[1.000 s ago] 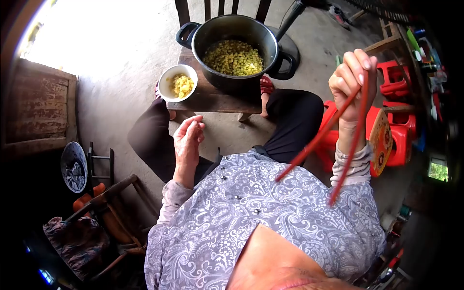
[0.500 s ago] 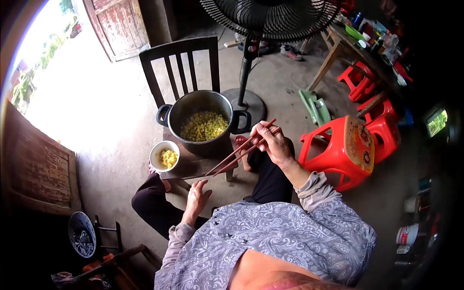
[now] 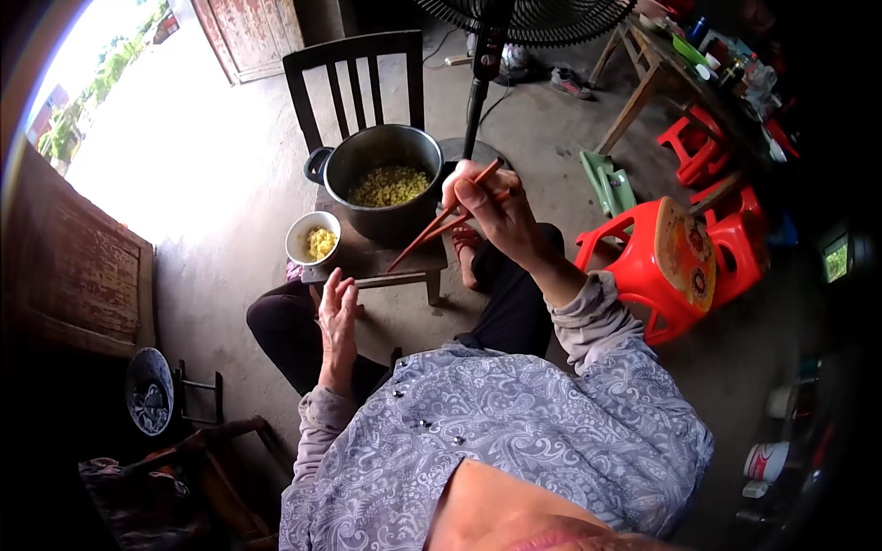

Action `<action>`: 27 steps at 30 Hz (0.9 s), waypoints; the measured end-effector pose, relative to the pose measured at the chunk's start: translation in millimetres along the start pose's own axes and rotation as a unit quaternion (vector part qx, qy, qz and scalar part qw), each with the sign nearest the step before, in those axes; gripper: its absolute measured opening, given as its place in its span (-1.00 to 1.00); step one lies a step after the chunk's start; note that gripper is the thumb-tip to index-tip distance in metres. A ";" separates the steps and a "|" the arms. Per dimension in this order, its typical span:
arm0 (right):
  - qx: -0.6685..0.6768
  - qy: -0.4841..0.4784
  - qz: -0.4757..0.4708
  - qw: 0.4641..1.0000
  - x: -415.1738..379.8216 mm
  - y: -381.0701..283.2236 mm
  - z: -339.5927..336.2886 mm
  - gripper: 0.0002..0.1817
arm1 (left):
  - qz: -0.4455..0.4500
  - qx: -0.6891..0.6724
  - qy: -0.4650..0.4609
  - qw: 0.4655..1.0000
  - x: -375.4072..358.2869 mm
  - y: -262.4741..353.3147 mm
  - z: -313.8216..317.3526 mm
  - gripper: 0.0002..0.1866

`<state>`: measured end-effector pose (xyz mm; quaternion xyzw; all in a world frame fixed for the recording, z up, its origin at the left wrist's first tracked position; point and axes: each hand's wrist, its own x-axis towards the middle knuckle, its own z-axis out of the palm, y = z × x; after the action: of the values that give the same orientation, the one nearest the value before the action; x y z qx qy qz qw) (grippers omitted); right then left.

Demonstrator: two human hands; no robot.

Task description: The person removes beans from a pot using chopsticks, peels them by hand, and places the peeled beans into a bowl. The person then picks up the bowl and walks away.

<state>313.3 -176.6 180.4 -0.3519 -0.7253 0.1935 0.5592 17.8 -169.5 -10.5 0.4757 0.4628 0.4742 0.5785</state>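
A pair of reddish-brown chopsticks (image 3: 432, 231) is gripped in my right hand (image 3: 491, 211), which is raised in front of the pot's right side. Their tips point down and left over the edge of the dark wooden chair seat (image 3: 367, 260). My left hand (image 3: 338, 321) holds nothing, its fingers apart, just below a white bowl (image 3: 292, 246). Yellow food (image 3: 320, 243) lies in that bowl, on the seat's left corner. Behind it stands a large dark pot (image 3: 386, 219) with yellow-green kernels or beans (image 3: 390, 186) inside.
A standing fan (image 3: 487, 60) rises behind the pot. Red plastic stools (image 3: 634, 253) stand at the right, below a cluttered wooden table (image 3: 643, 92). A green object (image 3: 608, 184) lies on the floor. At lower left there is a dark basin (image 3: 150, 393) beside a wooden door (image 3: 83, 266).
My left hand has moved up and left, nearer the bowl. My right hand has risen with the chopsticks, whose tips sit closer together. The view has tilted down a little.
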 end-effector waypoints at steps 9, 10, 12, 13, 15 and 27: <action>0.016 0.059 -0.117 0.991 71.1 -48.1 -11.7 -0.59 | 0.123 -0.004 0.170 0.978 60.3 109.4 -60.1 -0.25; 0.045 0.080 -0.101 0.991 75.4 -43.9 -17.4 -0.60 | 0.119 -0.005 0.181 0.976 75.8 106.6 -72.3 -0.23; 0.024 0.096 -0.032 0.995 69.6 -56.0 -14.3 -0.54 | 0.083 -0.007 0.227 0.970 105.7 93.2 -91.2 -0.25; 0.041 0.079 -0.008 0.996 66.0 -45.8 -17.7 -0.53 | 0.044 -0.008 0.232 0.972 109.8 93.3 -91.9 -0.25; -0.007 0.014 -0.022 1.000 58.7 -38.2 -1.3 -0.59 | 0.025 0.016 0.231 0.973 131.0 60.6 -112.0 -0.26; 0.084 -0.145 0.311 0.936 9.6 66.2 113.5 -0.68 | -0.018 -0.002 0.078 0.997 197.7 -54.7 -127.8 -0.49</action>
<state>224.1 -111.9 108.2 -0.4795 -0.6340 0.4668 0.3875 -78.2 34.9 -96.5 0.4279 0.5139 0.5002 0.5501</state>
